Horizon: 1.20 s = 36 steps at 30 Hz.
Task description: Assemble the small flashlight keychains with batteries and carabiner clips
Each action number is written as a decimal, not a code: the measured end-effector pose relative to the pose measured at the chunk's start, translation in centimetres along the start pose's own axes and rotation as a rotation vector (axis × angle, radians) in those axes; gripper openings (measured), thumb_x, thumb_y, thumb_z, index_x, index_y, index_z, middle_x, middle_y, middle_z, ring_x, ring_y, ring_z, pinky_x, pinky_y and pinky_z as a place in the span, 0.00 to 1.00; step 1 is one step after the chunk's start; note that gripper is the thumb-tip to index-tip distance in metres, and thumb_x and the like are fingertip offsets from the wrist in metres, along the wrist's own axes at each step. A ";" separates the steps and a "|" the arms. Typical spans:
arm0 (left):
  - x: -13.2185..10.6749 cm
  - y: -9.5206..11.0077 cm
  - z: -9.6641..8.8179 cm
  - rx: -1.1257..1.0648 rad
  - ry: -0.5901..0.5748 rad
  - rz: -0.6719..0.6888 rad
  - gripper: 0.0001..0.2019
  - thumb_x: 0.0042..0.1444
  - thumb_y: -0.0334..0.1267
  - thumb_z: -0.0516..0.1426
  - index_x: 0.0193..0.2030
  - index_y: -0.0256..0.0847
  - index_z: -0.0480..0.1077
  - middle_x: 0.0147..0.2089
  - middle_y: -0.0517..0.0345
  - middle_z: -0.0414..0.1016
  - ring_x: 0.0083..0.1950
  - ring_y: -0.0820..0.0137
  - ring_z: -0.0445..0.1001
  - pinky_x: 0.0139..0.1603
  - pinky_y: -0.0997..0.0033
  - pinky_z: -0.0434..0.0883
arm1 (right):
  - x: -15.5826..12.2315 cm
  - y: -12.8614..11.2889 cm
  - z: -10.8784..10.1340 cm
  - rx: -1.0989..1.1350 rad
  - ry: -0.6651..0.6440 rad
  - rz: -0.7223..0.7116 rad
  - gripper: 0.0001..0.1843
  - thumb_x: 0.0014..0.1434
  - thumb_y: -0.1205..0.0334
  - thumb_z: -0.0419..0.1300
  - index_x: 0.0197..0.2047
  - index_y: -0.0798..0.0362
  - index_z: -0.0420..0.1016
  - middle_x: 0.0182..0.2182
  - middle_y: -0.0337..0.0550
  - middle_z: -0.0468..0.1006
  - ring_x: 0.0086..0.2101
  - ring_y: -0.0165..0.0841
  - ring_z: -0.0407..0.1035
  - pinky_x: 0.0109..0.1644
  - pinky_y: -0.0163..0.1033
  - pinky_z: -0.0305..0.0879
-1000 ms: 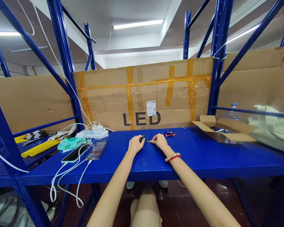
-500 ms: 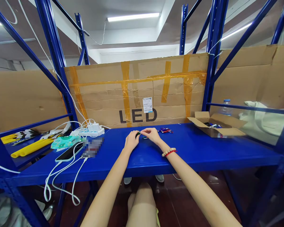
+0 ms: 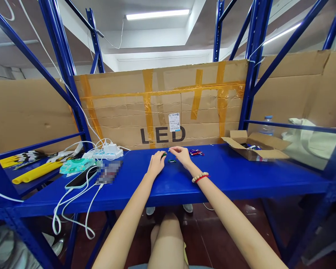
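My left hand (image 3: 156, 163) is closed around a small dark green piece (image 3: 164, 154), its end showing at the fingertips; the kind is too small to tell. Just to its right, my right hand (image 3: 181, 155) is pinched at thumb and forefinger, with whatever sits between them too tiny to make out. Between and below the hands, a small green shiny piece (image 3: 171, 161) lies on the blue shelf top (image 3: 212, 175). A little pile of red and purple shiny pieces (image 3: 196, 152) rests beyond my right hand.
An open cardboard box (image 3: 254, 151) with small items stands at the right. To the left are a phone (image 3: 81, 178), white cables (image 3: 62, 213), a power strip (image 3: 108, 151) and a teal packet (image 3: 77, 165). A tall cardboard sheet (image 3: 123, 116) backs the shelf.
My hands have moved slightly apart, the right one drawing away from the dark green piece. The green piece on the shelf shows more fully now.
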<state>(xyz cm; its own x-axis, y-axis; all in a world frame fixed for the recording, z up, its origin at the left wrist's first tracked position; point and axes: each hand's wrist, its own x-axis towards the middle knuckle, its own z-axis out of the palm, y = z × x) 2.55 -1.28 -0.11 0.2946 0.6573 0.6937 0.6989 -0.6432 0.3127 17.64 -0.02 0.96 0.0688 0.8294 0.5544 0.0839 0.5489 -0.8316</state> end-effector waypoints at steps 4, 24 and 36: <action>0.0 -0.1 0.1 -0.062 -0.008 0.013 0.09 0.60 0.34 0.47 0.42 0.41 0.67 0.41 0.55 0.70 0.44 0.68 0.70 0.48 0.66 0.66 | -0.1 -0.5 0.0 0.051 0.019 0.067 0.20 0.40 0.51 0.64 0.31 0.59 0.77 0.31 0.49 0.79 0.30 0.33 0.71 0.26 0.33 0.63; -0.1 0.2 0.0 -0.115 -0.012 0.165 0.11 0.59 0.30 0.49 0.45 0.39 0.69 0.39 0.53 0.72 0.41 0.68 0.71 0.46 0.68 0.68 | -1.5 -2.5 -1.5 -0.001 -0.266 0.474 0.19 0.35 0.51 0.70 0.22 0.57 0.72 0.18 0.33 0.63 0.24 0.22 0.56 0.24 0.27 0.53; -0.1 0.5 -0.6 -0.047 -0.046 0.276 0.13 0.57 0.27 0.50 0.45 0.38 0.71 0.33 0.55 0.71 0.35 0.70 0.68 0.39 0.70 0.66 | -1.7 -3.2 -2.1 0.028 -0.304 0.508 0.13 0.37 0.59 0.70 0.24 0.57 0.74 0.20 0.32 0.65 0.23 0.21 0.55 0.23 0.27 0.52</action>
<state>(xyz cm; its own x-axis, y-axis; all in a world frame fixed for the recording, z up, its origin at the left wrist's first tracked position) 2.46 -1.87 0.40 0.4995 0.4707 0.7272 0.5571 -0.8174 0.1465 19.36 -3.36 2.74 -0.1950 0.9792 0.0556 0.0886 0.0741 -0.9933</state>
